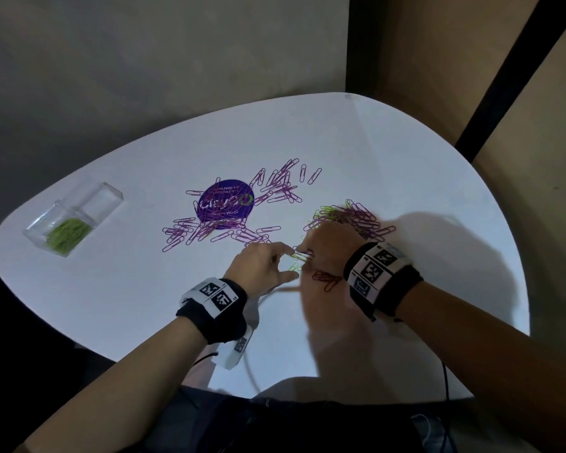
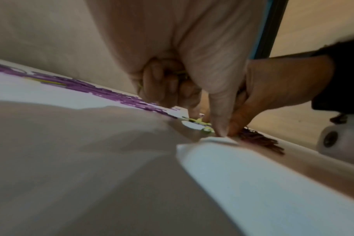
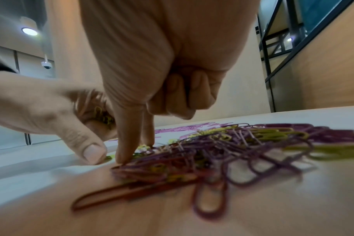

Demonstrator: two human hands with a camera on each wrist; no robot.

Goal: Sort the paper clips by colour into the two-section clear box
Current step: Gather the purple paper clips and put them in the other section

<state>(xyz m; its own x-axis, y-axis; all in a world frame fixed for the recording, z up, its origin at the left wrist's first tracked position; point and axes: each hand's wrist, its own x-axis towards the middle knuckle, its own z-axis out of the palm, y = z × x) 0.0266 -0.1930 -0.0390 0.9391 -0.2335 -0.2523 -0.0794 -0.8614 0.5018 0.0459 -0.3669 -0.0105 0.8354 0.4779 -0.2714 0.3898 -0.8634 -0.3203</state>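
Pinching green clips (image 1: 299,257), your left hand (image 1: 262,268) cups several; right hand (image 1: 329,253) pins the pile (image 1: 356,217) at three o'clock: lift only greens.

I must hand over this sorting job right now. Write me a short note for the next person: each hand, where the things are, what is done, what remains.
Left hand: holds green clips in its curled fingers, thumb on the table.
Right hand: thumb and forefinger reach down at a green clip at the mixed pile.
Clear box, far left: one section holds green clips, the other looks empty.
Done: many greens boxed.
Left: remaining greens, then all purple clips scattered mid-table.
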